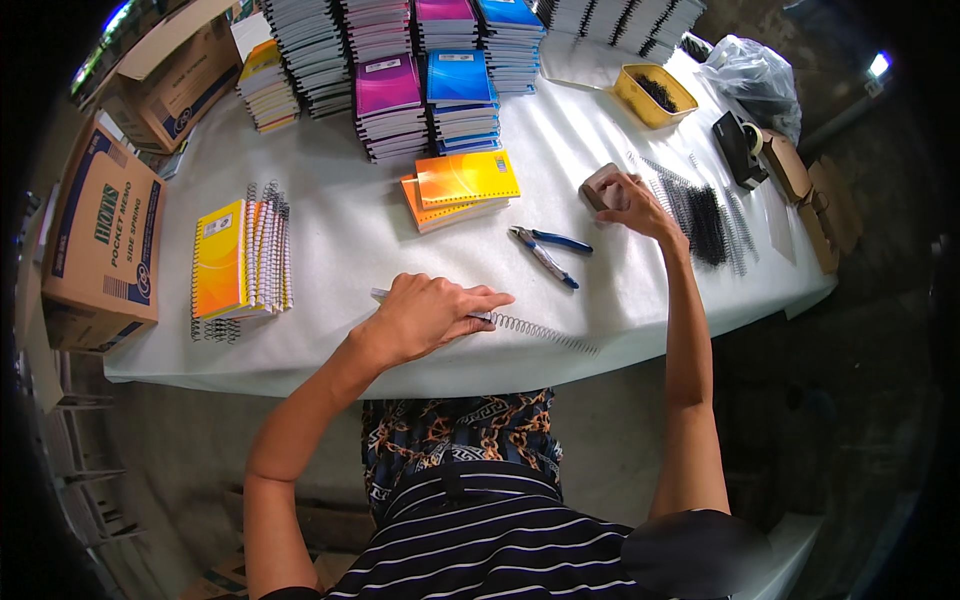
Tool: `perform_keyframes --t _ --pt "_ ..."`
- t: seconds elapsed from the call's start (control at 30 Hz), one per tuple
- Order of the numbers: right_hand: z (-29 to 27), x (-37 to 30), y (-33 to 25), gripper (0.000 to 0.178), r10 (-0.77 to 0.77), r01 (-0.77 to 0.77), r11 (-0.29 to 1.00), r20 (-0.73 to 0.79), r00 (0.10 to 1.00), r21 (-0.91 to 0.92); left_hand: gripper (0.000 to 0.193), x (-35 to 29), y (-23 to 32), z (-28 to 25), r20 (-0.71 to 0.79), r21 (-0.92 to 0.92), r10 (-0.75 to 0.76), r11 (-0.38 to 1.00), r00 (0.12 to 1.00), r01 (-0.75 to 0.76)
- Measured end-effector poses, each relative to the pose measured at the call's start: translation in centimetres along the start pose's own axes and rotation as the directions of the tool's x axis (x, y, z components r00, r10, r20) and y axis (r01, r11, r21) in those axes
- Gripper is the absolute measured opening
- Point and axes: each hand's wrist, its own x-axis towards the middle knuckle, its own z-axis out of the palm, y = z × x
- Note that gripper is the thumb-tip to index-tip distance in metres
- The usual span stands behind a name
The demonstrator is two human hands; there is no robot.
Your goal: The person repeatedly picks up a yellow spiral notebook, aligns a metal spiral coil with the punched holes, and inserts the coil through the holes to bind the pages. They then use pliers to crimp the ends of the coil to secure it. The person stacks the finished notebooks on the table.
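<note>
Near the table's front edge, my left hand (430, 315) is closed around a wire spiral coil (545, 332), which sticks out to the right of the fingers. A pale end of something pokes out on the hand's other side, mostly hidden by it. Farther right, my right hand (640, 208) grips a small brownish block (600, 190) resting on the table. Between the hands lie blue-handled pliers (548, 258). Behind them sit stacked orange notebooks (468, 180). Several loose black coils (700, 220) lie to the right of my right hand.
Orange notebooks with coils in their edges (222, 262) stand at left beside a cardboard box (105, 240). Tall stacks of purple (388, 85) and blue notebooks (461, 78) rise at the back. A yellow tub (655, 95) of black bits and a black tape dispenser (738, 150) are at right.
</note>
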Motion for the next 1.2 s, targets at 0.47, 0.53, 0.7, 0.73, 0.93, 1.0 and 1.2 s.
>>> perform_keyframes --t 0.47,0.53,0.7,0.73,0.93,1.0,1.2 --pt "2.0 -3.0 -14.2 0.064 -0.658 0.188 0.580 0.319 0.682 0.792 0.071 -1.1 -2.4 0.6 -0.161 0.090 -0.215 0.969 0.963 0.232" --pt "2.5 -2.7 -14.8 0.065 -0.537 0.266 0.797 0.435 0.723 0.542 0.071 -1.0 -2.5 0.7 -0.168 0.076 -0.224 0.968 0.960 0.239" --pt "1.9 -3.0 -14.3 0.067 -0.697 0.213 0.523 0.270 0.665 0.825 0.073 -1.1 -2.3 0.2 -0.148 0.099 -0.257 0.957 0.955 0.273" --pt "2.0 -2.9 -14.6 0.066 -0.655 0.214 0.602 0.322 0.684 0.769 0.073 -1.0 -2.5 0.2 -0.141 0.103 -0.255 0.957 0.956 0.271" --pt "2.3 -3.1 -14.9 0.065 -0.672 0.197 0.549 0.289 0.682 0.812 0.075 -1.2 -3.0 0.0 -0.186 0.094 -0.214 0.968 0.959 0.234" --pt "2.2 -3.2 -16.3 0.069 -0.570 0.161 0.693 0.397 0.719 0.703 0.075 -1.6 -3.2 -0.2 -0.170 0.098 -0.237 0.962 0.956 0.256" --pt "2.9 -2.9 -16.1 0.072 -0.545 0.131 0.675 0.370 0.752 0.726 0.078 -2.4 -3.8 -0.1 -0.239 0.058 -0.283 0.951 0.929 0.305"
